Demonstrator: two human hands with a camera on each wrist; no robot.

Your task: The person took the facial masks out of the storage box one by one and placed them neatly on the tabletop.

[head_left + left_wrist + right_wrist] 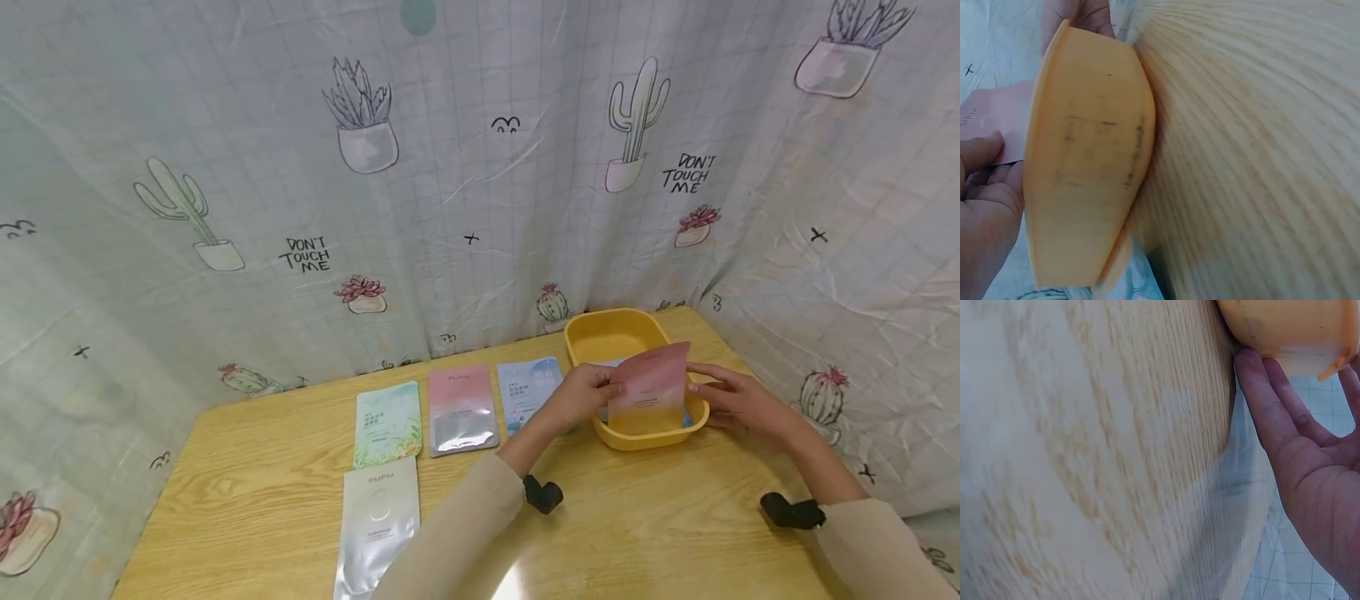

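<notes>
Pink-yellow packet: you have this packet [647,396] at the yellow bin [651,442], lower end down behind the near wall, upper part sticking out above the rim.
Packet direction: long axis runs up out of the bin; PMPM end on top, printed face toward you, top right corner bending outward.
Left hand: your left hand [579,397] pinches the packet's left edge, thumb on the printed face, fingers behind.
Right hand: your right hand [738,402] has fingers extended, touching the bin's outside on the right; it grips nothing.
Packet vs hands: between your two hands, in contact with the left; right thumb just beside its right edge, contact can't be told.
Left of bin: blue packet [527,385] nearest, then pink-silver packet [462,408], then green packet [387,423].
Near left: cream packet [381,508] just beside the green one, partly behind your left sleeve [465,525].
</notes>
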